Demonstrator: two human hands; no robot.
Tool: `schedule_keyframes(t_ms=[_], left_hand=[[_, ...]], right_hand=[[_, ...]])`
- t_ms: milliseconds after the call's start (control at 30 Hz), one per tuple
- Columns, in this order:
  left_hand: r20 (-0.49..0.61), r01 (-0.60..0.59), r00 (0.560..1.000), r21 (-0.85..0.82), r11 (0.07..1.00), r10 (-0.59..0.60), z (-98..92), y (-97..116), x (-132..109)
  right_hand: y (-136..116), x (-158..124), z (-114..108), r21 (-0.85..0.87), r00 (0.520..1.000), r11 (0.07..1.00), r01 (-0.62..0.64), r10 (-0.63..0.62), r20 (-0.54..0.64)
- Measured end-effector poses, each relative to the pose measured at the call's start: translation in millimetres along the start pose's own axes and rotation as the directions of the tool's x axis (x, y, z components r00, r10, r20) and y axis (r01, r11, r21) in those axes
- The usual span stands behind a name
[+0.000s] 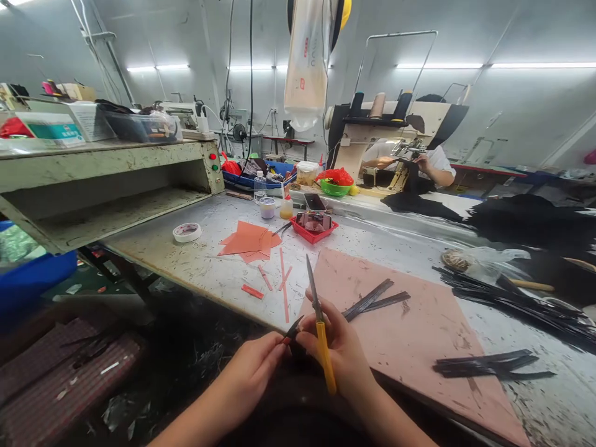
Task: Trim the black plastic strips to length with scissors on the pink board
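Observation:
Near the table's front edge, my left hand [255, 365] pinches a small black strip [293, 328] with a bit of red at its end. My right hand [336, 340] is closed close beside it, its thumb and fingertips at the same strip. Held across that palm are yellow-handled scissors [322, 347], seen nearly edge-on, the pointed metal blade aimed up and away from me. My fingers hide part of the strip. Beyond my hands lie narrow red strips [283, 282], a short red piece [252, 291] and stacked orange-red sheets [249, 241].
Black strips [375, 298] lie on a pink sheet [410, 329], with more black strips [484, 365] at right. A tape roll [187, 233], a red tray [315, 231] holding a phone, and a glue bottle [286, 207] stand farther back. A co-worker [437, 166] sits at a sewing machine.

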State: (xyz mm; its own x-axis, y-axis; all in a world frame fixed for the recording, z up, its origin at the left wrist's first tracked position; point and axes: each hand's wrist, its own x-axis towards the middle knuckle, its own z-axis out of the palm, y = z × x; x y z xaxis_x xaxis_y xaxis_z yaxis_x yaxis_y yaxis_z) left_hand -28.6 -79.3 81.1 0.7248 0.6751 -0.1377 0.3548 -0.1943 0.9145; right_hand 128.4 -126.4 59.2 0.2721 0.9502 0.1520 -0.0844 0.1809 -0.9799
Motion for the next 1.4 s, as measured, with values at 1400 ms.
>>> schedule_keyframes(t_ms=[1400], left_hand=[[0.042, 0.340, 0.936, -0.373, 0.863, -0.350, -34.9, -72, -53]], right_hand=[[20, -8, 9, -0.598, 0.591, 0.801, -0.020, 0.491, 0.639]])
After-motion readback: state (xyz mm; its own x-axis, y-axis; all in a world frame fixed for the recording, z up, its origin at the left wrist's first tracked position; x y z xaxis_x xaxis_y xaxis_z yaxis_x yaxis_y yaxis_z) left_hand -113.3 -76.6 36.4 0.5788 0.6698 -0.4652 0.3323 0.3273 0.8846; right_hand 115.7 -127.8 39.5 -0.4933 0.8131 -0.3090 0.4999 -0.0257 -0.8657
